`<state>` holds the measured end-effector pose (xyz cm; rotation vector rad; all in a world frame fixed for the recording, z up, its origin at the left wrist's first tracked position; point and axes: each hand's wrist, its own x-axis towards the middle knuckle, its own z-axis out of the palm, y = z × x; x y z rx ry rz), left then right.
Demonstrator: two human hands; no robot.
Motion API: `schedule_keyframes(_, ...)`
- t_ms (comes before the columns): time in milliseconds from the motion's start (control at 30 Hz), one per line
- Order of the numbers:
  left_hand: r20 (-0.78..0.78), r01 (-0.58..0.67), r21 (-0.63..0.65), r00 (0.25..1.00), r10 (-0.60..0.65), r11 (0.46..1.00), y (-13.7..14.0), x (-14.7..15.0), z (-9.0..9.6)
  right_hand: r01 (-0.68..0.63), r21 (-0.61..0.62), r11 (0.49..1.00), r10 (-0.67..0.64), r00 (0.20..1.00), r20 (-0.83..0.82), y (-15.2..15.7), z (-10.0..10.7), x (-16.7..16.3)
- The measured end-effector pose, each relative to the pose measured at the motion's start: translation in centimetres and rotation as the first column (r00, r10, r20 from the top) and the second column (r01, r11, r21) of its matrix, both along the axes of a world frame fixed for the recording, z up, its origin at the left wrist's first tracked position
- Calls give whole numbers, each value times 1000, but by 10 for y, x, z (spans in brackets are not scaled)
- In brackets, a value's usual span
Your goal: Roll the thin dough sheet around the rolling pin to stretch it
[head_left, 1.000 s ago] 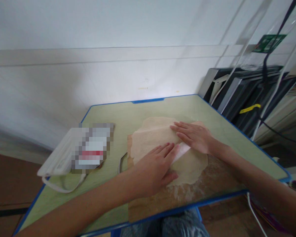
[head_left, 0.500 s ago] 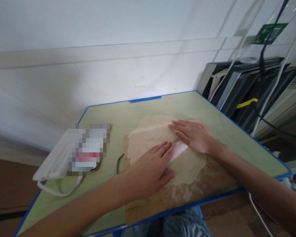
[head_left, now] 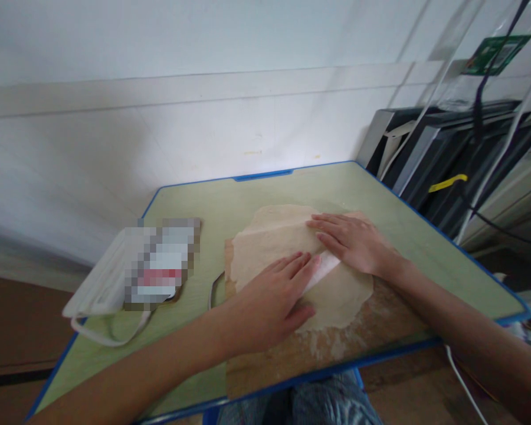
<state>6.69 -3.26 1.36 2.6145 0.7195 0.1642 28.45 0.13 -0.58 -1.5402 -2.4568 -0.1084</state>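
Both hands lying flat on a thin round sheet of dough, which is sitting on a floured wooden board at the near edge of the green table. Left hand is pressing palm-down on the near-left part of the dough, fingers straight, grip open & holding nothing. Right hand is resting flat on the far-right part, fingers together pointing left, also open, nothing pinched.

Progress, judging from how things are lying: dough is already rolled out thin, and one flap w/ a straight edge is lying folded over toward the middle, so folding looks partly done. Right & near parts of the sheet are lying single-layer, unfolded. Loose flour showing on the board near the front edge.

Left of the board: a white face mask w/ ear loops, w/ a blurred packet lying on it, well apart from the hands. Dark frames are leaning by the wall at right
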Motion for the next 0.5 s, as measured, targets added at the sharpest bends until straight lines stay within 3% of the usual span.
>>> schedule_keyframes(500,17,2,2,1000,-2,1000,0,-1,-2,2,-16,1000,-2,1000,5,-1,1,0)
